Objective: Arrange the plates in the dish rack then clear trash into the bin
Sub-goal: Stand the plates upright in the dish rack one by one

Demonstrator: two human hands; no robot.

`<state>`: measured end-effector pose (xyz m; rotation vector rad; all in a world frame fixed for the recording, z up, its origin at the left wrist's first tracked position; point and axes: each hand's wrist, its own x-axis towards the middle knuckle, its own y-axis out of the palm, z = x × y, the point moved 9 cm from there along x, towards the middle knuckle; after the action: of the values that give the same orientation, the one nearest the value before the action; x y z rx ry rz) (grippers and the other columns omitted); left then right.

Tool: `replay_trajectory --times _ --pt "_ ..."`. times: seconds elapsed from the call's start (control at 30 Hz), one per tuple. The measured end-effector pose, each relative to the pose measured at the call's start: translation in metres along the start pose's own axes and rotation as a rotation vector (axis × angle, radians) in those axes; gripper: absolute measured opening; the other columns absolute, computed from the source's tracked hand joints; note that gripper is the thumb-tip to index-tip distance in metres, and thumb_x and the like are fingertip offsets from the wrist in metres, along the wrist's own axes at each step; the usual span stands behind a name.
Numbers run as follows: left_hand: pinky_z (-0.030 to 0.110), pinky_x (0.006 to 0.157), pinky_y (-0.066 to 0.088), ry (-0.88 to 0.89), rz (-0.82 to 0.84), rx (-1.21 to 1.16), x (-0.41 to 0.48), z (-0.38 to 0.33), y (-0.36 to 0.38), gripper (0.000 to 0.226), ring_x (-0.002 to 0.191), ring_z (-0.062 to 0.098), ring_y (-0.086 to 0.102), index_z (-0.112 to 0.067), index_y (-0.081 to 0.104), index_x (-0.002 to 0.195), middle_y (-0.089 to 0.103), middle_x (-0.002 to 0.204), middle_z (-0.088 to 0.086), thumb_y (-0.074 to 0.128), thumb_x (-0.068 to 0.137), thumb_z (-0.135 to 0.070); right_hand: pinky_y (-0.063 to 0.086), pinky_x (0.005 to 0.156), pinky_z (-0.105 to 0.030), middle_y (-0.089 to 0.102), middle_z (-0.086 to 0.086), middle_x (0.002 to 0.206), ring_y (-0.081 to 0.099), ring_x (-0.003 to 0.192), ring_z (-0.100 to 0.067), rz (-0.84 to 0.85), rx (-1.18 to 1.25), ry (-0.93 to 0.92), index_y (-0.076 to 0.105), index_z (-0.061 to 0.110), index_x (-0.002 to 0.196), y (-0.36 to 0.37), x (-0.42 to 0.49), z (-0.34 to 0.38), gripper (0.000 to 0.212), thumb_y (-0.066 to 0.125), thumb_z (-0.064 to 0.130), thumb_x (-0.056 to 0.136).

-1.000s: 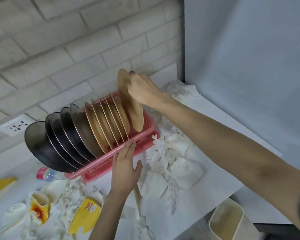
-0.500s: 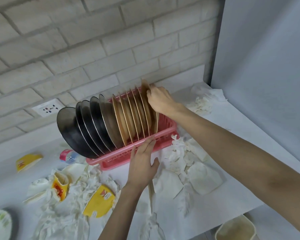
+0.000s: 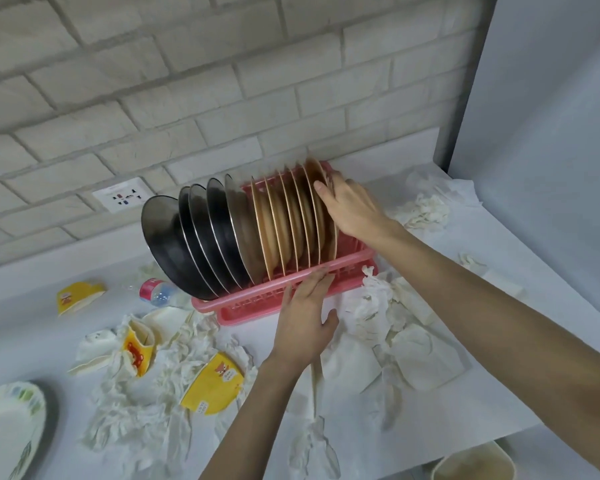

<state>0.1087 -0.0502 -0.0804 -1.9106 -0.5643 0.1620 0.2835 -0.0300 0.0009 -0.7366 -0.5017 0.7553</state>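
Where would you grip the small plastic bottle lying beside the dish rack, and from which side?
Grip the bottle round its pink-labelled body, coming from the front left. It lies on its side on the counter, and the steel plates lean out over its right end, so that side looks crowded.

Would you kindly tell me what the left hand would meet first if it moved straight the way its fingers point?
The left hand seems to touch the pink dish rack at its front rim, so that rim comes first; the beige plates probably come next, behind it.
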Motion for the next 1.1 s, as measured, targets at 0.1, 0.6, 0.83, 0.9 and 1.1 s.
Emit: replay_trajectory --times 0.1,0.6,0.83,0.9,1.1 --pt "0.040 0.120 0.023 -0.014 0.003 -0.096 -0.009 -0.001 -0.008 0.057 0.141 0.012 0.037 -0.020 0.047 0.145 0.042 0.153 -0.005 0.061 0.090 -0.018 0.042 0.091 -0.043 0.042 -0.023 0.135 0.052 0.116 -0.045 -0.063 -0.011 0.000 0.034 0.014 0.144 -0.014 -0.012 0.005 0.052 0.031 0.046 0.104" --pt "0.029 0.062 0.054 -0.526 -0.500 -0.616 -0.178 0.139 -0.132 0.017 0.061 0.019 0.065 -0.015 0.072 0.097 0.067 0.069 -0.003 0.056 0.092 -0.010 0.046 0.064 -0.044 0.059 -0.005 0.068 0.055 0.064 -0.022 0.114 0.267 -0.605 0.062 0.006 0.080 0.068 -0.099 0.211 0.039 0.043 0.035 0.098" --pt "0.017 0.058 0.047 -0.959 -0.817 -0.487 -0.341 0.284 -0.189 0.016 0.071 0.019 0.067 -0.023 0.071 0.092 0.069 0.076 -0.003 0.062 0.092 -0.009 0.038 0.052 -0.028 0.057 -0.002 0.060 0.046 0.050 -0.006 0.653 0.400 -0.466 0.064 0.013 0.073 0.238 -0.152 0.281 0.021 0.057 0.012 0.093" --pt "0.026 0.065 0.050 -1.133 -0.927 -0.451 -0.401 0.333 -0.198 0.014 0.083 0.021 0.067 -0.022 0.071 0.095 0.070 0.085 -0.005 0.064 0.090 -0.011 0.041 0.048 -0.024 0.064 -0.009 0.064 0.057 0.050 -0.013 0.802 0.448 -0.370 0.064 0.010 0.077 0.287 -0.164 0.295 0.017 0.056 0.007 0.092" --pt "0.038 0.096 0.046 -1.459 -0.954 -0.463 -0.512 0.446 -0.207 0.058 0.120 0.028 0.056 -0.014 0.047 0.142 0.051 0.142 0.006 0.071 0.089 -0.019 0.051 0.058 -0.033 0.070 -0.014 0.085 0.068 0.075 -0.023 1.013 0.514 -0.002 0.061 0.011 0.107 0.418 -0.178 0.324 0.019 0.055 0.009 0.090"
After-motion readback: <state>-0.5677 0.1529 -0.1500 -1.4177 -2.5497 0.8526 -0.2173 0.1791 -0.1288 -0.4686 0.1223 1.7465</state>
